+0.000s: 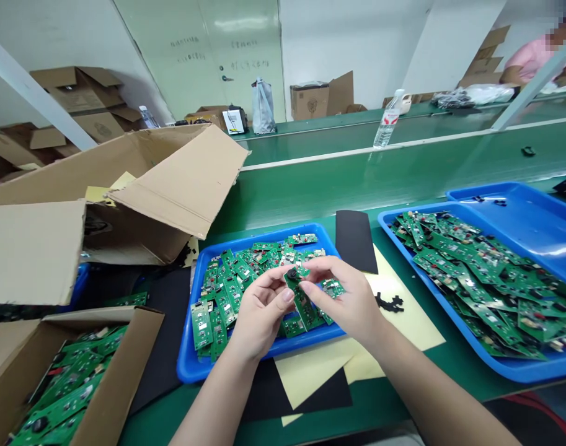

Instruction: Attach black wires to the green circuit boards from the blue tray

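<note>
Clock centred on the held green printed circuit board, 12 = far side. Tight at 10: flap corner of the big open carton right by the far-left corner of the centre blue tray. At 12, past the tray, green partition close behind the rim. Between 8 and 9, wall of the small carton, packed with boards, black sheet in the gap to the tray. At 1–2, black foam sheet near the tray's right corner. At 3, yellow paper with a small pile of black parts, then the rim of the full right blue tray. Bare bench strip at 4, beside the right forearm, running to the front edge. At 6, black sheet and more paper just off the near rim.

Board above the centre tray's loose boards, between both hands, tilted, free end toward 5–6. Left hand at 8–9, thumb and index closed on the upper end by the black component. Right hand at 3, thumb and index pinching the same end. Cannot tell which grip carries the load.
</note>
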The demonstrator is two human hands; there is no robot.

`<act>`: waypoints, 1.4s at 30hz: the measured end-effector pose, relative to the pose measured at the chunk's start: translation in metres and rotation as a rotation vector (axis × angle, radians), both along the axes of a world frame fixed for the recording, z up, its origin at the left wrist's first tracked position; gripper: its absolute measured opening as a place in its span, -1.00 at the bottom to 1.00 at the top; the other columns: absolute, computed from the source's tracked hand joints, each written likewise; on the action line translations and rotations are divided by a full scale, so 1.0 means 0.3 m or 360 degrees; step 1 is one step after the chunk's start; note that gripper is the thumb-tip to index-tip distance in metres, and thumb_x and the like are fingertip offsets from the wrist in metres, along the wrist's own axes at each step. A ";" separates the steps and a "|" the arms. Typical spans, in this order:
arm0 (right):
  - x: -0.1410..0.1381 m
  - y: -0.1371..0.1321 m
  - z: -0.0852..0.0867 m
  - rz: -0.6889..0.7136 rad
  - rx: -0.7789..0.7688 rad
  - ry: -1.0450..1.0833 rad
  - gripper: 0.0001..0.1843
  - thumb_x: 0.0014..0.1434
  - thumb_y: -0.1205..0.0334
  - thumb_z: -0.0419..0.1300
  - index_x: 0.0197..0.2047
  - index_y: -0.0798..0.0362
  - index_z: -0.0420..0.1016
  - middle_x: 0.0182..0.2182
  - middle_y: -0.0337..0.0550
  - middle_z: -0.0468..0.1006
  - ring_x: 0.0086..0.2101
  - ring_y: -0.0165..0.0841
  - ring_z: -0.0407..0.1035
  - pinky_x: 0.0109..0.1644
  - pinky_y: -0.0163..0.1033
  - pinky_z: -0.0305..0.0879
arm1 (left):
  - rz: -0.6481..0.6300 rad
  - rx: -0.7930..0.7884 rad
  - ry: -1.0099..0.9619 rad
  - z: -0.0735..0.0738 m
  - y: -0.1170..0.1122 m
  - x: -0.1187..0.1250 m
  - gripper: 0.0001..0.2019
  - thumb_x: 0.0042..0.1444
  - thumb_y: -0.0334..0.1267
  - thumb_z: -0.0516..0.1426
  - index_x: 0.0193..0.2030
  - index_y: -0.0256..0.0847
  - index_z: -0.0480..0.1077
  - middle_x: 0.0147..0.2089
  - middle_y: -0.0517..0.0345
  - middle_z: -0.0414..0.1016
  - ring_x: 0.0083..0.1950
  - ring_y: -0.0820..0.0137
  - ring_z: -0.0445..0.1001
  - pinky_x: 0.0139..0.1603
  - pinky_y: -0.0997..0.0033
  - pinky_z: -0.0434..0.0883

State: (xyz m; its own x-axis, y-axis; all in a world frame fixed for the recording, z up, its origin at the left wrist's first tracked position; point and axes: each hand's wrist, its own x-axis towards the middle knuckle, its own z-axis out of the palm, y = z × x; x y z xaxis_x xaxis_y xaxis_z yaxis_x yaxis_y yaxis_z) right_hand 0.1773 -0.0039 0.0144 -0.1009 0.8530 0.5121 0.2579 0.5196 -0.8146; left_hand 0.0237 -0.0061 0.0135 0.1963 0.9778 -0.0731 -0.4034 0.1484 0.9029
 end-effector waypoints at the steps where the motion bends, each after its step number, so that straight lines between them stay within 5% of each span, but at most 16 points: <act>1: -0.001 0.000 0.002 0.0002 0.0090 -0.0024 -0.88 0.16 0.27 0.13 -0.20 0.03 0.39 -0.38 -0.17 0.50 -0.38 -0.36 0.40 -0.28 -0.22 0.37 | -0.0044 -0.0008 -0.0020 0.002 -0.001 0.002 -0.64 -0.18 -0.19 0.36 -0.17 -0.13 0.52 -0.42 0.23 0.38 -0.49 0.62 0.29 -0.47 0.65 0.35; 7: -0.007 -0.001 0.006 -0.0070 0.0330 -0.0068 -0.92 0.16 0.36 0.13 -0.32 0.01 0.43 -0.44 -0.18 0.50 -0.37 -0.33 0.39 -0.29 -0.19 0.36 | -0.0029 0.0036 0.0045 0.012 -0.009 0.008 -0.55 -0.14 -0.19 0.33 -0.04 -0.09 0.46 -0.32 0.17 0.37 -0.45 0.58 0.30 -0.47 0.64 0.37; 17: -0.015 -0.007 0.006 -0.0079 0.0297 -0.0106 -0.88 0.16 0.40 0.09 -0.40 0.03 0.37 -0.48 -0.18 0.44 -0.42 -0.35 0.35 -0.30 -0.21 0.33 | -0.0017 0.0193 0.0115 -0.010 -0.007 0.010 -0.69 -0.09 -0.19 0.31 -0.14 -0.07 0.52 -0.32 0.17 0.38 -0.36 0.52 0.34 -0.36 0.58 0.40; 26: -0.011 0.000 -0.009 -0.0005 0.0271 -0.0344 -0.88 0.17 0.39 0.05 -0.37 0.05 0.35 -0.43 -0.14 0.43 -0.40 -0.34 0.35 -0.30 -0.22 0.34 | 0.0338 0.0541 0.0725 -0.005 -0.009 0.008 -0.80 -0.03 -0.32 0.22 -0.22 -0.20 0.54 -0.49 0.17 0.45 -0.51 0.52 0.33 -0.54 0.58 0.35; 35: -0.011 0.011 -0.014 -0.0081 0.0502 -0.0563 -0.84 0.19 0.43 0.01 -0.38 0.07 0.35 -0.44 -0.10 0.45 -0.37 -0.33 0.36 -0.29 -0.24 0.35 | 0.0322 0.0742 0.0957 -0.019 -0.009 0.002 -0.80 0.01 -0.37 0.17 -0.18 -0.23 0.48 -0.45 0.18 0.54 -0.45 0.45 0.52 -0.44 0.54 0.49; 42: -0.019 0.029 -0.039 -0.0136 0.0623 -0.0730 -0.82 0.17 0.45 0.00 -0.40 0.09 0.36 -0.46 -0.07 0.46 -0.41 -0.30 0.38 -0.33 -0.24 0.35 | 0.0427 0.1299 0.1502 -0.022 0.009 -0.017 -0.85 0.04 -0.39 0.15 -0.25 -0.20 0.50 -0.35 0.13 0.59 -0.40 0.43 0.54 -0.33 0.46 0.52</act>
State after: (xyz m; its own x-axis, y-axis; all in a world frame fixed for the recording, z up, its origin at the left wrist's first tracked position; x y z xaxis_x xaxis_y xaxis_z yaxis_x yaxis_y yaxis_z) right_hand 0.1718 0.0048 0.0028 -0.3251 0.6247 0.7100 0.5910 0.7203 -0.3632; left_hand 0.0186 -0.0034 0.0068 0.1868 0.8052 0.5628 0.5108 -0.5690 0.6444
